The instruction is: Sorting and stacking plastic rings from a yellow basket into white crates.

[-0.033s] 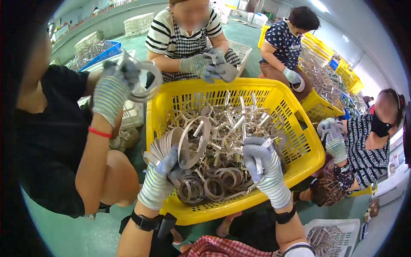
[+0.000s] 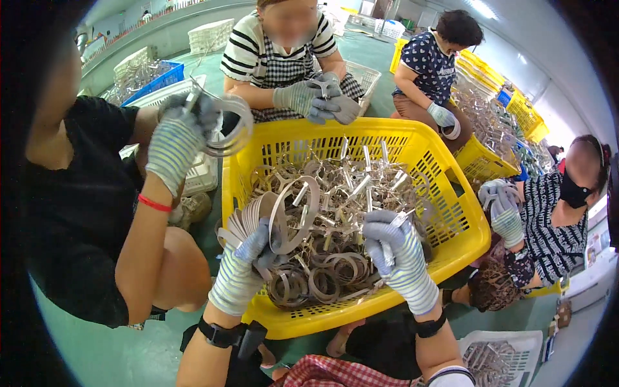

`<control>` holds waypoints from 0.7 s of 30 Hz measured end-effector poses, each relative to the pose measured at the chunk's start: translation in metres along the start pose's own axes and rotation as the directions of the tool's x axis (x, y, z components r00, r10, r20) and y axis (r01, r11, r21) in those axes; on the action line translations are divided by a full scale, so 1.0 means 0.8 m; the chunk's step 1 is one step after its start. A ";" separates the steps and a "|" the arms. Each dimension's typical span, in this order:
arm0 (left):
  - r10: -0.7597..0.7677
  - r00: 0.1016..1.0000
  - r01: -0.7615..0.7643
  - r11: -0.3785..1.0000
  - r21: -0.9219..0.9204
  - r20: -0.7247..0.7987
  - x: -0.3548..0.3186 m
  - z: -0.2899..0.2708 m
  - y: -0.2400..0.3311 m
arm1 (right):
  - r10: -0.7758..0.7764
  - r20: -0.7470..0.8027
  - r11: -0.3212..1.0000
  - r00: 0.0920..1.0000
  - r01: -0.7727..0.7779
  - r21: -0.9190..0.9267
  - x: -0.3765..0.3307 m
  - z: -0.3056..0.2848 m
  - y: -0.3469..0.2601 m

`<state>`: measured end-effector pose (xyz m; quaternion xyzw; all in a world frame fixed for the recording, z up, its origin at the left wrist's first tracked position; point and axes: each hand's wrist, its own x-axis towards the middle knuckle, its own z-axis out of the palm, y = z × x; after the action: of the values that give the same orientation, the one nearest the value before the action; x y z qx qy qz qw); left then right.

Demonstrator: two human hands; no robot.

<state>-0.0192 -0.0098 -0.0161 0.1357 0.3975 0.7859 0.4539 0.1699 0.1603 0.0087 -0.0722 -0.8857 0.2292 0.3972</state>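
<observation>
My left hand [image 2: 240,269], in a striped glove with grey fingers, is closed on a fanned stack of flat metal bands [image 2: 242,223]. One large ring-shaped band [image 2: 314,201] stands upright at the right side of that stack. Closed fingers of my gloved right hand [image 2: 405,261] pinch a small shiny metal strip [image 2: 387,251]; its exact kind is unclear. Both hands are over the near part of a yellow plastic basket [image 2: 474,248]. Inside it lie many loose metal rings [image 2: 324,285] and thin shiny metal pieces [image 2: 360,184], tangled together.
At left, a co-worker's gloved hand [image 2: 173,151] holds several rings close to the basket. Across from me another person's gloved hands [image 2: 322,103] work over the far rim. Two more people sit at right. A white crate [image 2: 532,342] with metal parts stands at lower right.
The co-worker at left has shifted hands and rings slightly to the right. My own hands stay almost in place, with the same grips.
</observation>
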 end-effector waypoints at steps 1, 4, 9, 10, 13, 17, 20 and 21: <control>-0.027 1.000 0.028 0.995 -0.091 0.006 0.001 -0.003 0.000 | -0.027 0.083 0.995 0.996 0.035 -0.097 0.001 -0.001 -0.002; -0.033 0.998 0.037 0.994 -0.103 0.046 0.001 -0.005 0.002 | -0.123 0.251 0.901 0.960 0.214 -0.378 0.001 0.005 -0.005; 0.029 1.000 -0.029 0.996 0.082 -0.004 -0.005 0.006 0.006 | 0.040 0.360 0.833 0.932 0.168 -0.528 -0.008 0.019 -0.003; 0.016 0.999 -0.022 0.990 0.140 0.050 -0.006 0.004 0.007 | 0.041 0.359 0.832 0.932 0.167 -0.529 -0.008 0.019 -0.003; -0.064 0.995 0.041 0.960 0.276 0.074 -0.016 0.010 0.016 | 0.169 0.435 0.852 0.885 0.090 -0.515 -0.015 0.021 0.002; -0.072 0.995 0.051 0.963 0.264 0.071 -0.018 0.011 0.013 | 0.143 0.427 0.864 0.893 0.098 -0.494 -0.017 0.028 0.002; -0.020 0.999 0.015 0.994 0.108 0.048 -0.017 0.007 0.007 | 0.092 0.425 0.871 0.901 0.133 -0.472 -0.019 0.031 0.004; -0.016 0.998 0.006 0.990 0.143 0.068 -0.017 0.004 0.007 | 0.098 0.432 0.857 0.896 0.145 -0.495 -0.020 0.031 0.003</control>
<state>-0.0132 -0.0207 -0.0075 0.1929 0.4375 0.7478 0.4606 0.1624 0.1488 -0.0177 -0.1107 -0.9818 -0.0107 0.1541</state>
